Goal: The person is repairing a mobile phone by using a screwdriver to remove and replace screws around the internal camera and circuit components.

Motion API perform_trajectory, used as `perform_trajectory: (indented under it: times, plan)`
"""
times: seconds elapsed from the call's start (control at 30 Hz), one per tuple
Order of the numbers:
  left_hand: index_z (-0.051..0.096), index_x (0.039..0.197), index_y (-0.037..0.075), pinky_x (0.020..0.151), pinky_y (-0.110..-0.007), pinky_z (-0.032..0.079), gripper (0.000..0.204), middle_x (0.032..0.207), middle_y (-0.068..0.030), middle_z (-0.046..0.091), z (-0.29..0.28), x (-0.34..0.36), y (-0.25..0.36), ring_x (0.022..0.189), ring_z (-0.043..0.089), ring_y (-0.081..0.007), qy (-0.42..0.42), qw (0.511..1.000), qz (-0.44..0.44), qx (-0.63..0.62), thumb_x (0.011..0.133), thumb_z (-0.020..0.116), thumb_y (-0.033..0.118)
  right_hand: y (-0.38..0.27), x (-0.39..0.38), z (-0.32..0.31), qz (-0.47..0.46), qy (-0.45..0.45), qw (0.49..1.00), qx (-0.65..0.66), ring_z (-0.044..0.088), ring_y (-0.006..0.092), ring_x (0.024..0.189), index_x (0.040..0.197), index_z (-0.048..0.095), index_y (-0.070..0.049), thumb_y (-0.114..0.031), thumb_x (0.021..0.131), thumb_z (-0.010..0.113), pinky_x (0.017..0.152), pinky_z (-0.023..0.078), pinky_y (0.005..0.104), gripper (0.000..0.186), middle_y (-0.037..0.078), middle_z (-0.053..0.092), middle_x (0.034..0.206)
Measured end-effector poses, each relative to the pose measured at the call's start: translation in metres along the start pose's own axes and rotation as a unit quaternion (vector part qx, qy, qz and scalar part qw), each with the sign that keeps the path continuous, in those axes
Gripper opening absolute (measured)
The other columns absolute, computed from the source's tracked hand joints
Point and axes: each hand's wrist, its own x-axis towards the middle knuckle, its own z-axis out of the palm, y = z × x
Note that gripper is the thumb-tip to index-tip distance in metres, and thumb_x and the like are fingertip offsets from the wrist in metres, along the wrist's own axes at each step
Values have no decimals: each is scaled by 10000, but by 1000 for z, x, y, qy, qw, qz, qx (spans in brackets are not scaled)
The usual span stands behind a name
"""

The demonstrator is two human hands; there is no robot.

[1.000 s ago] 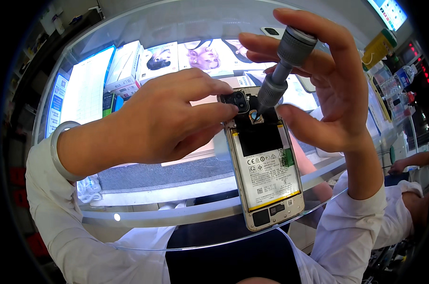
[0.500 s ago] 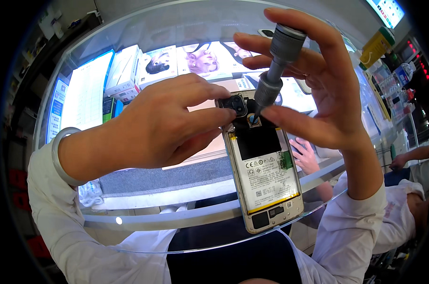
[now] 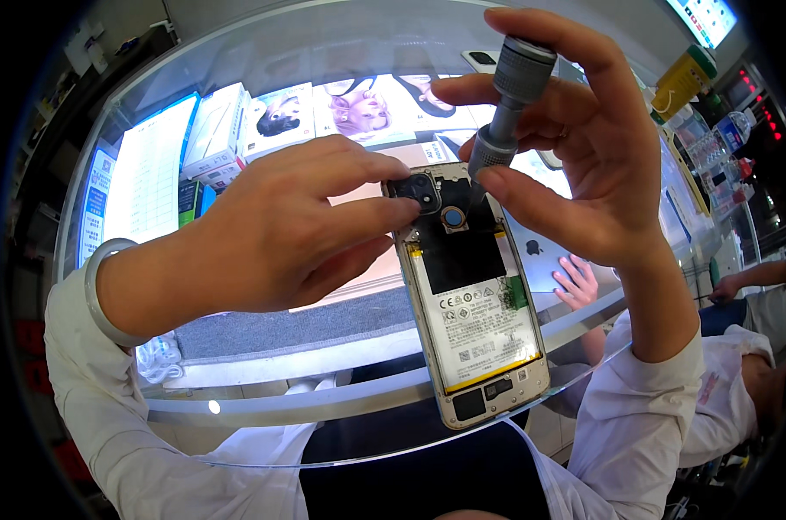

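An opened smartphone [image 3: 487,334], its back off, rests tilted on the glass counter, with the white battery, black film and round sensor [image 3: 452,217] exposed. My left hand [image 3: 302,230] pinches the phone's upper left corner, its fingertips beside the dark camera module [image 3: 416,191]. Between the thumb and fingers of my right hand [image 3: 584,156] stands a grey knurled screwdriver [image 3: 503,117], nearly upright. Its tip is over the black area to the right of the round sensor; whether it touches is hard to tell.
Beneath the glass counter [image 3: 276,414] lie white boxes [image 3: 215,134] and pictured cards [image 3: 358,108]. A yellow bottle [image 3: 683,82] and clear plastic bottles [image 3: 733,130] stand at the far right. Another person's hand [image 3: 577,282] is near a silvery flat device [image 3: 536,250].
The screwdriver tip has shifted from over the round sensor to the right of it. My left hand keeps its hold on the phone. The whole view has drifted slightly.
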Motion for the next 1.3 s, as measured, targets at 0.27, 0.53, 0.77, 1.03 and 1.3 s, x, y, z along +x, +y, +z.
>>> perform_trajectory:
  times: [0.27,0.53,0.77,1.03,1.3]
  plan:
    - [623,1116,69,777,-392,500,424,1174,-160,582,0,-2,-1,956,618,-313,-7,1000,-10,-7,702,702,17,9,0,1,-5,-5,1000,27,552,292,1171,1348,307,-9,12,768,716,869,561,342,710,164,441,1280]
    - [623,1119,69,764,-382,503,430,1167,-162,586,1,-2,-1,942,623,-308,-4,1000,-4,-1,700,704,15,-4,3,1,22,-5,999,-45,564,285,1157,1341,327,-8,5,768,724,839,571,314,697,156,449,1266]
    - [634,1098,63,757,-376,504,409,1166,-162,587,0,-3,-1,931,624,-304,1,1000,-6,2,699,706,13,-9,1,3,17,7,995,-98,578,270,1140,1335,324,-20,-1,760,736,823,573,301,708,158,485,1223]
    - [638,1096,57,761,-373,502,411,1155,-158,590,0,-1,0,930,620,-305,1,1000,-9,-4,693,703,12,2,-1,8,-146,40,957,-248,676,192,893,1309,354,-20,-24,662,822,673,589,242,799,183,562,1209]
    - [631,1000,57,665,-365,504,293,1035,-158,607,4,1,0,830,609,-292,44,999,9,10,720,714,35,-4,-8,3,-100,-5,981,-165,667,247,948,1274,353,14,29,671,786,737,600,308,742,175,510,1281]
